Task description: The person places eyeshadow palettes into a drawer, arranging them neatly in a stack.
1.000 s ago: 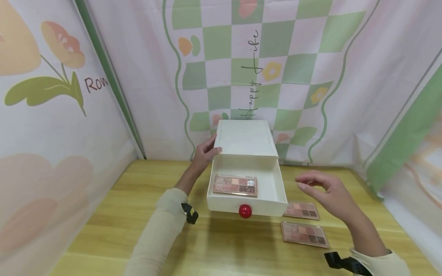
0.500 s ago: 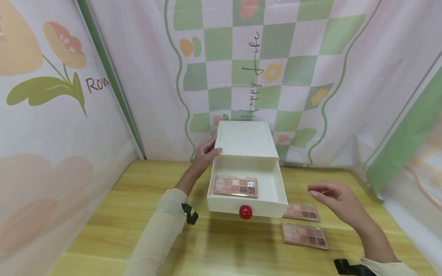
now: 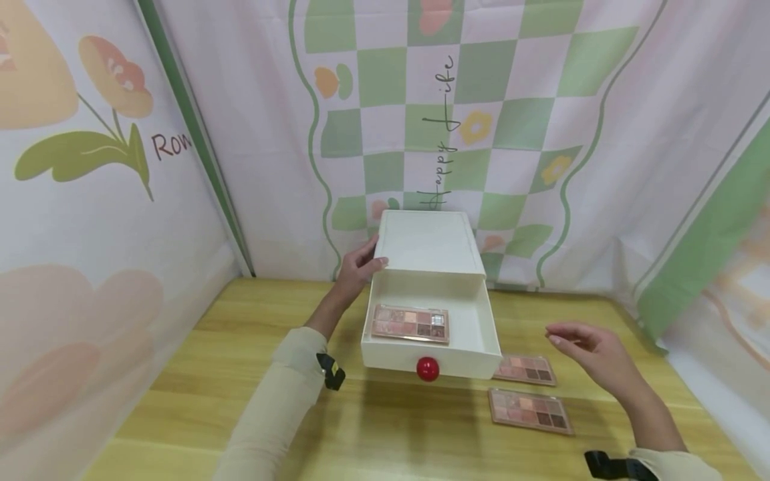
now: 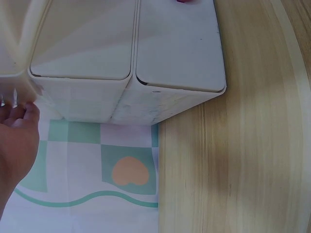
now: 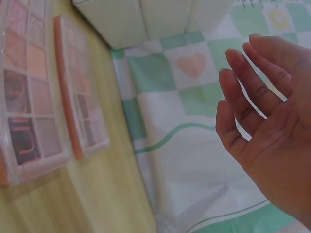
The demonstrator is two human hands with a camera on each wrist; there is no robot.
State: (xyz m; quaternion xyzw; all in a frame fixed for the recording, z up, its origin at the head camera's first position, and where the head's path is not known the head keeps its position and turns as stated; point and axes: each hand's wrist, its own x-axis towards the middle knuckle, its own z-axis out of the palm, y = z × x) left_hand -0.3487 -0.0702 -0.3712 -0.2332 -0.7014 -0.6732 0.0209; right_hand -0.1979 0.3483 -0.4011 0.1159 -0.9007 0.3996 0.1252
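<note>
A white drawer box (image 3: 428, 242) stands on the wooden table (image 3: 240, 374), its drawer (image 3: 430, 354) with a red knob (image 3: 428, 368) pulled out. One eyeshadow palette (image 3: 410, 323) lies inside the drawer. My left hand (image 3: 357, 266) grips the box's left top edge; in the left wrist view its fingers (image 4: 19, 114) touch the box (image 4: 126, 58). My right hand (image 3: 586, 354) hovers open and empty above two more palettes (image 3: 527, 368) (image 3: 529, 411) on the table right of the drawer. The right wrist view shows the open right hand (image 5: 262, 111) and both palettes (image 5: 26, 92) (image 5: 82, 97).
Patterned fabric walls (image 3: 457, 127) close in the table at the back and both sides. Bare wood lies in front of the drawer and to its left.
My right hand has drifted right and down, away from the drawer and toward the palettes on the table. The left hand, box and drawer have stayed put.
</note>
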